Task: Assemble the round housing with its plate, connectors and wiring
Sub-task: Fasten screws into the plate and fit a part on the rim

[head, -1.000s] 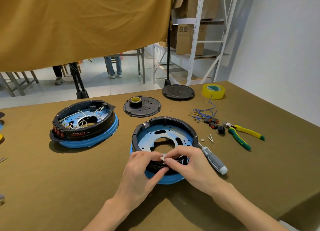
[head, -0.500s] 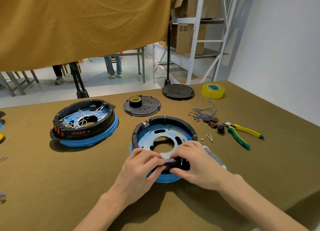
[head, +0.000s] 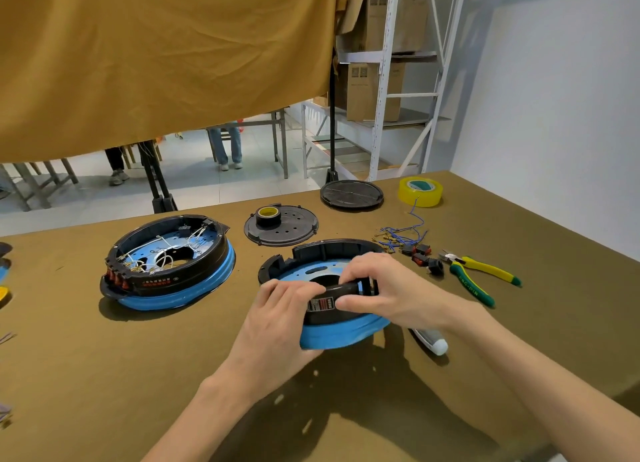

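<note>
A round black housing with a blue base (head: pixel 341 335) sits in front of me, its near side tipped up off the table. A pale blue metal plate (head: pixel 304 273) lies inside it. My left hand (head: pixel 277 319) grips the near left rim, thumb on top. My right hand (head: pixel 384 292) curls over the near rim from the right, fingers reaching inside. Loose blue wires (head: pixel 398 236) and small black and red connectors (head: pixel 420 257) lie to the right of the housing.
A wired second housing (head: pixel 166 264) stands at the left. A black disc with a tape roll (head: pixel 280 224), another black disc (head: pixel 351 193) and yellow tape (head: pixel 420 191) lie behind. Yellow-green pliers (head: pixel 474 278) and a screwdriver (head: pixel 431 340) lie at the right.
Both hands moved from pinching a small piece at the near rim to gripping the rim itself. The housing's near side has lifted and tilted toward me.
</note>
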`<state>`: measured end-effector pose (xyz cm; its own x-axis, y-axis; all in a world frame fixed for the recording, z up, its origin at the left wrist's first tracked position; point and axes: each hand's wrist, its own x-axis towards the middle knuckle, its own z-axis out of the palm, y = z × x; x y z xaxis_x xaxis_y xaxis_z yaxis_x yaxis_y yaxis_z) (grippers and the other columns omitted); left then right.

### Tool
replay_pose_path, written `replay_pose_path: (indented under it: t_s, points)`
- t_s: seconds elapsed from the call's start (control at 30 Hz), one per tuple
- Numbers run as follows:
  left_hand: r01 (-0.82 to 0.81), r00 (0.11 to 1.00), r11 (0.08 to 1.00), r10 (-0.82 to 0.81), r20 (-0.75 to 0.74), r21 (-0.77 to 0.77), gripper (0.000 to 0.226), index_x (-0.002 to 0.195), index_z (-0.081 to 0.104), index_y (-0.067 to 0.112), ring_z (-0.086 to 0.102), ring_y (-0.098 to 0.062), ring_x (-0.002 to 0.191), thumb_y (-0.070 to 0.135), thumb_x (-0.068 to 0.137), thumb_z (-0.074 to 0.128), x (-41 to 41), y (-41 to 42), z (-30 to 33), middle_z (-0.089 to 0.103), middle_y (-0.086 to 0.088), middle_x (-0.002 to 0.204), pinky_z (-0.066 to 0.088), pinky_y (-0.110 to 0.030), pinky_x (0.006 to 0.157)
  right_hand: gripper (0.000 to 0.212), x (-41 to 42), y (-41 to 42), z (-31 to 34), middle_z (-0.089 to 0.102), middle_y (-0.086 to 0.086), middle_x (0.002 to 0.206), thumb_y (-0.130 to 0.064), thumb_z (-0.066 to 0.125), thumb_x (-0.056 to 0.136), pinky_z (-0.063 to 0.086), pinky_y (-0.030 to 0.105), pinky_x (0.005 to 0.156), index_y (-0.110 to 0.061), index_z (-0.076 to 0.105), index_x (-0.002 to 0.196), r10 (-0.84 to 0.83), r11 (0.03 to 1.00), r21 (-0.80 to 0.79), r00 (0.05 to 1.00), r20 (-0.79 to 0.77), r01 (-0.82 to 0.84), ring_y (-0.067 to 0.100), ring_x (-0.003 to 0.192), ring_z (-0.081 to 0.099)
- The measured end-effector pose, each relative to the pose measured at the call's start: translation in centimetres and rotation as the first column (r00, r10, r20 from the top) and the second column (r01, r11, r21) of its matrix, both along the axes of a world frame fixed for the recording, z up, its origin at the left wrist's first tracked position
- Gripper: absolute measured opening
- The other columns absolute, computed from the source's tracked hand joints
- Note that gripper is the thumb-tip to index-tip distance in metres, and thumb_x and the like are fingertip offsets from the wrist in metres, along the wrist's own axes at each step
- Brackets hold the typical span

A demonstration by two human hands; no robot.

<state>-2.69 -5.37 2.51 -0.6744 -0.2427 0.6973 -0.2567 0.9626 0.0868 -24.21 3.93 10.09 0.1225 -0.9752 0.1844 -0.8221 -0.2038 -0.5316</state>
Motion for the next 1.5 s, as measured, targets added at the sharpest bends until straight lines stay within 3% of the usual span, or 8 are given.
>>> replay_pose_path:
  t_s: [0.23,0.5,0.6,0.7,0.83,1.07,1.27,1.5]
  points:
    - [-0.012,0.964,0.953,0.092,-0.251,0.302,0.077,0.128,0.051,0.022,0.060,-0.001,0.098,0.043,0.062,0.086,-0.3,-0.9,4.7,0.064,0.008,0.111,0.052,-0.015,0.084,0.047,-0.2,0.1,0.4,0.053,-0.020,0.132,-0.049,0.066,0.093,0.039,0.036,0.113,-0.032,0.053,0.134,-0.182,0.864,-0.442,0.968,0.172,0.242,0.007,0.131,0.047]
    - [0.043,0.838,0.712,0.356,-0.413,0.701,0.052,0.117,0.059,0.020,0.067,0.000,0.084,0.042,0.071,0.071,1.1,-2.5,8.2,0.069,0.008,0.097,0.053,-0.013,0.068,0.089,-2.2,-1.4,-2.1,0.031,-0.010,0.158,-0.058,0.073,0.087,0.035,0.036,0.117,-0.037,0.020,0.155,-0.434,0.871,-0.101,0.849,0.301,0.481,0.008,0.142,0.035]
    - [0.150,0.842,0.468,0.401,-0.360,0.871,0.048,0.109,0.065,0.005,0.068,-0.017,0.076,0.040,0.078,0.062,1.8,-3.2,7.7,0.073,-0.009,0.093,0.052,-0.029,0.063,0.055,-2.5,-2.1,-3.2,0.055,-0.010,0.139,-0.050,0.067,0.095,0.052,0.024,0.094,-0.031,0.041,0.140,-0.411,0.906,0.053,0.841,0.351,0.420,0.004,0.125,0.056]
    - [0.160,0.864,0.165,0.453,-0.219,0.973,0.036,0.087,0.061,0.000,0.056,-0.031,0.072,0.035,0.094,0.058,2.4,-3.5,6.1,0.063,-0.018,0.083,0.039,-0.040,0.067,0.007,-2.3,-2.1,-3.9,0.068,-0.011,0.102,-0.030,0.059,0.103,0.053,0.029,0.070,-0.029,0.060,0.111,-0.428,0.876,-0.064,0.830,0.357,0.479,0.002,0.089,0.066]
    - [0.073,0.894,-0.056,0.446,-0.041,0.996,0.024,0.097,0.066,0.010,0.065,-0.031,0.074,0.030,0.100,0.054,3.1,-3.7,3.1,0.070,-0.011,0.077,0.047,-0.042,0.070,0.017,-2.4,-1.6,-4.4,0.069,-0.009,0.106,-0.026,0.053,0.106,0.058,0.039,0.078,-0.025,0.066,0.118,-0.491,0.857,-0.075,0.852,0.180,0.510,0.009,0.093,0.066]
    - [0.027,0.902,-0.213,0.427,0.068,0.977,0.028,0.114,0.062,0.010,0.071,-0.032,0.076,0.032,0.098,0.054,3.3,-4.5,0.4,0.074,-0.014,0.081,0.056,-0.039,0.068,0.048,-4.0,-1.4,-4.6,0.072,0.006,0.076,-0.044,0.043,0.106,0.054,0.043,0.070,-0.009,0.069,0.086,-0.600,0.784,0.057,0.732,0.322,0.618,0.026,0.072,0.066]
    - [0.008,0.895,-0.222,0.437,0.092,0.975,0.030,0.114,0.059,0.011,0.070,-0.037,0.086,0.032,0.092,0.058,2.7,-4.9,0.3,0.070,-0.020,0.095,0.056,-0.047,0.085,0.028,-8.3,-0.4,-7.2,0.073,0.004,0.112,-0.014,0.049,0.101,0.056,0.034,0.076,-0.017,0.070,0.120,-0.738,0.651,0.149,0.666,-0.107,0.745,0.022,0.089,0.068]
    - [0.029,0.894,-0.200,0.443,0.064,0.979,0.030,0.110,0.060,0.009,0.069,-0.037,0.085,0.033,0.093,0.056,2.9,-5.0,-0.3,0.070,-0.019,0.092,0.053,-0.047,0.080,0.038,-10.6,-0.1,-8.2,0.071,0.006,0.119,-0.017,0.069,0.094,0.053,0.031,0.086,-0.019,0.066,0.132,-0.688,0.697,0.162,0.716,-0.121,0.698,0.020,0.102,0.066]
